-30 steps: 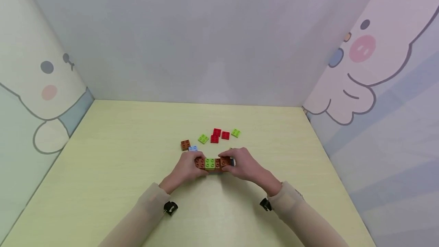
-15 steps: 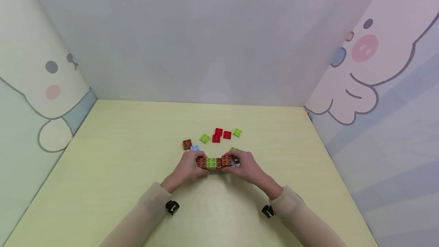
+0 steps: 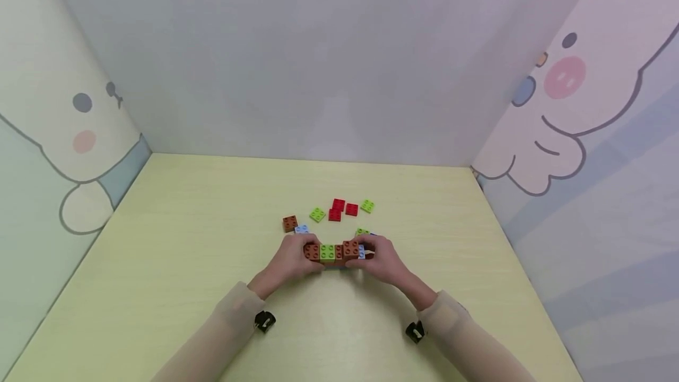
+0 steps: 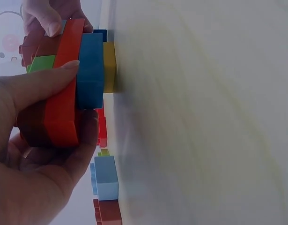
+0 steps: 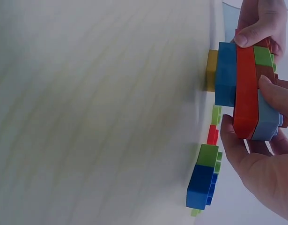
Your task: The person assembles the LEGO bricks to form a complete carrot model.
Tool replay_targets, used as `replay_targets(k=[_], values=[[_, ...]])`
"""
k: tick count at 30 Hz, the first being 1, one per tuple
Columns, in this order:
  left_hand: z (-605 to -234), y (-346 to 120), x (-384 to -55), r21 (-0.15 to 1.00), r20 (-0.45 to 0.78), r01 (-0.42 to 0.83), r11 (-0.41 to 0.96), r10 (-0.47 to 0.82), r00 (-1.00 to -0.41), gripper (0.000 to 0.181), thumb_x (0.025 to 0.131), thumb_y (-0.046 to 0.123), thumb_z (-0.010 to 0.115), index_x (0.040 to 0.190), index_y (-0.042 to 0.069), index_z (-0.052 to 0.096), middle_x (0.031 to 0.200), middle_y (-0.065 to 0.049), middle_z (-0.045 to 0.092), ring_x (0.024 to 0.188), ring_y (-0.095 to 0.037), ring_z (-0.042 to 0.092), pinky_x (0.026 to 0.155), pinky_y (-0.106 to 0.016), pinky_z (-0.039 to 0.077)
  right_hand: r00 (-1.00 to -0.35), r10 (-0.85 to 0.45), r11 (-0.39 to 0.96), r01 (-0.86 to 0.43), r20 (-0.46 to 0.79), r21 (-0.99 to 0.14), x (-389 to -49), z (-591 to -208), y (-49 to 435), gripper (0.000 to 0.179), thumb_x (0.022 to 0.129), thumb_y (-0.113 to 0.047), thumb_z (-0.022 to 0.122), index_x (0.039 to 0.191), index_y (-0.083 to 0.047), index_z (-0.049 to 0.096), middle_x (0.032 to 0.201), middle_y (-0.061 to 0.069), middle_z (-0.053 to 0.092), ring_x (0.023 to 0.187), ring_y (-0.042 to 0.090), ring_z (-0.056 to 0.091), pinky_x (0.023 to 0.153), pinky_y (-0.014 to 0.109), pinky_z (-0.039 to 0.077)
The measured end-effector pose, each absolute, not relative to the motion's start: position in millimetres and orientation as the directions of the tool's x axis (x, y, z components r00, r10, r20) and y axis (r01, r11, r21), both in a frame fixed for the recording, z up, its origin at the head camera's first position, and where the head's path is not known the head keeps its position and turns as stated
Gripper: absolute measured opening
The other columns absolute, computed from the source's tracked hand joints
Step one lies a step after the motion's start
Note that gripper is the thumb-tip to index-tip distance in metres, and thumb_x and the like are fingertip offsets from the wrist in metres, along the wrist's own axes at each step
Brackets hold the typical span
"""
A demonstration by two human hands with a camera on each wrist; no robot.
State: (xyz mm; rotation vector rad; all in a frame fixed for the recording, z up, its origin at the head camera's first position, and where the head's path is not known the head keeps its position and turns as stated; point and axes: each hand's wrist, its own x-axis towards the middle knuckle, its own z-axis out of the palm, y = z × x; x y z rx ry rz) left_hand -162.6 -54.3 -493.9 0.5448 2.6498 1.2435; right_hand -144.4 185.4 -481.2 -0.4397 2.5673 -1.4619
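Both hands hold a stack of toy building bricks (image 3: 327, 253) over the table. A yellow brick (image 4: 109, 68) is lowest, beneath a blue brick (image 4: 91, 70) and a long red brick (image 4: 62, 123). Above the red one runs a row of brown, green, brown and light blue bricks. One brown brick (image 3: 350, 249) stands higher, near the right end. My left hand (image 3: 289, 258) grips the left end, thumb on the near side and fingers around the far side. At the other end, my right hand (image 3: 386, 261) pinches the stack beside the light blue brick (image 5: 266, 117).
Behind the left hand lie a loose brown brick (image 3: 289, 224) and a light blue brick (image 3: 301, 229). Farther back are several red bricks (image 3: 338, 204) and green ones (image 3: 317, 214). A dark blue brick (image 5: 200, 187) and a green brick (image 5: 208, 155) sit behind the right hand.
My right fingers have drawn slightly right off the raised brown brick, so its studs and the light blue brick beside it now show. The left hand keeps its grip.
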Motion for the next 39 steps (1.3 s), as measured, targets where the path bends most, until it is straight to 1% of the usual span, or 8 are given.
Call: replay_targets(k=[4,11,17,21,25,29,35,39], values=[[-492,-55,-161,0.736,-0.010,0.261,0.625,0.395,-0.919,0.033,0.067,0.020,0.089,0.091,0.016,0.068,0.086,0.005,0.061,0.080,-0.014,0.053,0.069,-0.033,0.045,-0.945,-0.328,0.497,-0.180,0.007,-0.849,-147,-485,187,0.035,0.075,-0.014,0.083,0.106,-0.010,0.067,0.102,0.004,0.062,0.086,0.017,0.063,0.072,0.032,0.052],[-478,-65,-157,0.651,-0.030,0.294,0.700,0.411,-0.911,0.033,0.068,0.019,0.088,0.092,0.008,0.069,0.081,0.003,0.061,0.074,-0.014,0.052,0.064,-0.030,0.046,-0.946,-0.323,0.523,-0.165,-0.014,-0.836,-148,-482,186,0.036,0.074,-0.018,0.084,0.106,-0.012,0.067,0.101,0.003,0.063,0.086,0.017,0.062,0.072,0.032,0.052],[-471,-81,-162,0.635,-0.034,0.273,0.722,0.379,-0.925,0.038,0.067,0.012,0.087,0.100,0.003,0.070,0.092,-0.004,0.066,0.084,-0.017,0.059,0.075,-0.034,0.050,-0.949,-0.315,0.533,-0.152,-0.029,-0.833,-148,-480,186,0.037,0.074,-0.018,0.084,0.106,-0.011,0.067,0.101,0.003,0.063,0.086,0.017,0.062,0.072,0.033,0.051],[-474,-87,-169,0.634,0.027,0.267,0.726,0.323,-0.946,0.038,0.070,0.005,0.083,0.105,0.000,0.069,0.097,-0.009,0.067,0.089,-0.022,0.061,0.078,-0.039,0.050,-0.950,-0.307,0.549,-0.135,-0.049,-0.825,-146,-479,186,0.037,0.074,-0.019,0.084,0.106,-0.011,0.067,0.100,0.002,0.063,0.086,0.016,0.061,0.072,0.032,0.051],[-483,-86,-179,0.601,0.120,0.307,0.738,0.297,-0.947,0.040,0.075,0.009,0.081,0.110,-0.002,0.067,0.105,-0.012,0.066,0.098,-0.026,0.060,0.085,-0.043,0.048,-0.951,-0.305,0.543,-0.133,-0.047,-0.829,-146,-478,185,0.037,0.073,-0.016,0.084,0.106,-0.010,0.068,0.099,0.003,0.063,0.086,0.017,0.061,0.072,0.033,0.051],[-491,-81,-188,0.571,0.142,0.332,0.751,0.308,-0.941,0.043,0.075,0.012,0.080,0.112,-0.004,0.065,0.110,-0.014,0.062,0.101,-0.028,0.057,0.089,-0.043,0.045,-0.951,-0.307,0.535,-0.141,-0.037,-0.833,-146,-478,185,0.036,0.074,-0.014,0.084,0.106,-0.009,0.068,0.099,0.002,0.063,0.084,0.017,0.061,0.071,0.032,0.051],[-494,-75,-194,0.553,0.093,0.331,0.764,0.338,-0.936,0.044,0.075,0.013,0.079,0.111,-0.006,0.065,0.109,-0.015,0.057,0.097,-0.026,0.053,0.085,-0.040,0.046,-0.945,-0.324,0.564,-0.160,-0.039,-0.810,-143,-478,181,0.035,0.075,-0.018,0.083,0.106,-0.010,0.068,0.098,0.001,0.063,0.084,0.015,0.062,0.070,0.030,0.051],[-495,-73,-198,0.522,0.093,0.349,0.778,0.355,-0.930,0.043,0.077,0.014,0.078,0.111,-0.008,0.064,0.106,-0.013,0.056,0.093,-0.025,0.052,0.081,-0.038,0.047,-0.945,-0.324,0.574,-0.166,-0.036,-0.802,-141,-477,180,0.036,0.075,-0.018,0.083,0.107,-0.010,0.068,0.098,0.001,0.063,0.084,0.015,0.062,0.070,0.030,0.052]])
